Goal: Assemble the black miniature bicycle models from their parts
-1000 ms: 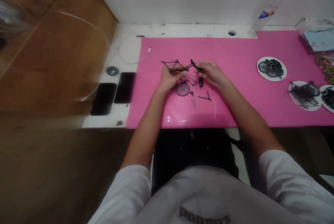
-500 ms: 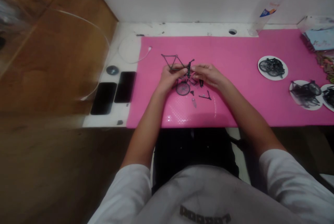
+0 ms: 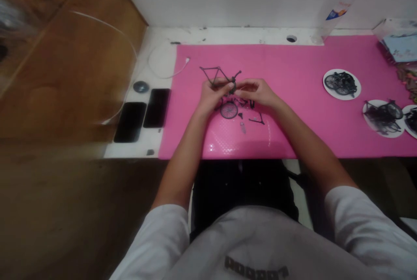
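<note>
A dark miniature bicycle frame (image 3: 214, 71), with a handlebar piece at its right end, is raised above the pink mat. My left hand (image 3: 213, 94) is closed on it, thumb and fingers pinching near the front. On the right side of that front end, my right hand (image 3: 256, 91) is closed too, its fingertips at the fork and handlebar part (image 3: 233, 83). Just below lie a small spoked wheel (image 3: 229, 110), a black saddle (image 3: 240, 115), a thin angled part (image 3: 258, 120) and a small clear piece (image 3: 243, 128). Several more black parts lie partly hidden under the hands.
The pink mat (image 3: 293, 128) covers most of the white table. White plates with black bicycle parts (image 3: 341, 84) stand at right. Two phones (image 3: 157, 108), a round dark object (image 3: 141, 87) and a white cable (image 3: 177, 72) are at left. A clear bottle (image 3: 339, 10) stands at the back.
The right hand has moved slightly left, closer to the handlebar end of the frame. The handlebar part has tilted and more of it is covered by the fingers.
</note>
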The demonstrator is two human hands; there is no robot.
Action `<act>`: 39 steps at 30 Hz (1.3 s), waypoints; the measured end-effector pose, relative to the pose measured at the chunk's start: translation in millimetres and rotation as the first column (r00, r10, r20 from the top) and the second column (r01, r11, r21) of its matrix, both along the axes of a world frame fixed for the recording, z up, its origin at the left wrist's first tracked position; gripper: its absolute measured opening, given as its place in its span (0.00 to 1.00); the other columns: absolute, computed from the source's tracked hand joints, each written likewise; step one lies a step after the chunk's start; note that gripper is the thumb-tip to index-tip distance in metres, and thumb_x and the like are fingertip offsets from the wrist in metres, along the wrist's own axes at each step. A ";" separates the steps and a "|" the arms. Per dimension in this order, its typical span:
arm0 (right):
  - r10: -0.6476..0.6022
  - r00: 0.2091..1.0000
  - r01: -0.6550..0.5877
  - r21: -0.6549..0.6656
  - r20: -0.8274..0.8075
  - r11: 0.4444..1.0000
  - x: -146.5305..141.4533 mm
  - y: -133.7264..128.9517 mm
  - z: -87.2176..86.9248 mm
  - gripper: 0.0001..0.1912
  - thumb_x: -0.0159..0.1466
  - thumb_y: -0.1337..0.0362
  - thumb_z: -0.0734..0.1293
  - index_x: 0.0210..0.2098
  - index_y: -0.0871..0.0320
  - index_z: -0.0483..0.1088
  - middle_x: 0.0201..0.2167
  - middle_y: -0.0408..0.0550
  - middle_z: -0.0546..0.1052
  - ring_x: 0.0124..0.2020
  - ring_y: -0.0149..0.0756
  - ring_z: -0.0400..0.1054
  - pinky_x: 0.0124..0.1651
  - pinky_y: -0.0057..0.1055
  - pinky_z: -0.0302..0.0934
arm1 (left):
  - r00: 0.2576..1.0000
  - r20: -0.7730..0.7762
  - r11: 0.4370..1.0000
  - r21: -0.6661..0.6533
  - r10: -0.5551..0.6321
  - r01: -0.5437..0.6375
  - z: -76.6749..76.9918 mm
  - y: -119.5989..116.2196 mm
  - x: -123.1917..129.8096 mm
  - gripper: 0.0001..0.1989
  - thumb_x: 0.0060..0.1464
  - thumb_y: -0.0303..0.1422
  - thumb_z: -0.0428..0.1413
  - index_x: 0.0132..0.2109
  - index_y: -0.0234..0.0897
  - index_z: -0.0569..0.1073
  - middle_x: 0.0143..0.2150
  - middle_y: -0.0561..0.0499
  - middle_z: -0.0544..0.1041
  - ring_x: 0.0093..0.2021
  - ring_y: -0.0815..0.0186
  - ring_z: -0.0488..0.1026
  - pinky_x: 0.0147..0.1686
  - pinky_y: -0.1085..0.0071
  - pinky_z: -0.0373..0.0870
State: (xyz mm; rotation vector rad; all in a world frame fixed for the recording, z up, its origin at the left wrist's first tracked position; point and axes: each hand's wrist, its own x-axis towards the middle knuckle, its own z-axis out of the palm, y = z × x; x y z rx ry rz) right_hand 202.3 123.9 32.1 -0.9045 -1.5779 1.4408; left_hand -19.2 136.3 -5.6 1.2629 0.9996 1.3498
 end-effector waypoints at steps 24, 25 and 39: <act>-0.115 0.984 0.088 0.196 0.133 0.977 -5.9 -1.3 -6.0 0.30 0.54 0.41 0.88 0.46 0.52 0.85 0.45 0.50 0.86 0.49 0.43 0.78 0.54 0.39 0.74 | 0.997 -0.040 0.996 0.057 0.064 -0.061 0.2 -1.4 7.1 0.28 0.44 0.53 0.82 0.43 0.38 0.88 0.41 0.43 0.89 0.39 0.59 0.86 0.43 0.62 0.86; -0.112 0.984 0.083 0.198 0.140 0.977 -5.3 -1.3 -6.0 0.29 0.55 0.42 0.87 0.48 0.52 0.85 0.47 0.51 0.86 0.49 0.44 0.78 0.54 0.39 0.74 | 0.997 -0.038 0.996 0.064 0.068 -0.066 0.6 -1.1 6.8 0.27 0.45 0.53 0.81 0.43 0.38 0.87 0.41 0.43 0.89 0.39 0.58 0.86 0.44 0.62 0.86; -0.116 0.990 0.101 0.173 0.083 0.980 2.8 1.2 6.2 0.16 0.67 0.44 0.79 0.38 0.50 0.88 0.41 0.47 0.86 0.47 0.42 0.79 0.54 0.37 0.74 | 1.000 -0.019 1.000 0.011 0.021 -0.020 1.4 -2.0 2.4 0.28 0.46 0.52 0.82 0.45 0.37 0.89 0.41 0.42 0.89 0.37 0.60 0.85 0.37 0.66 0.83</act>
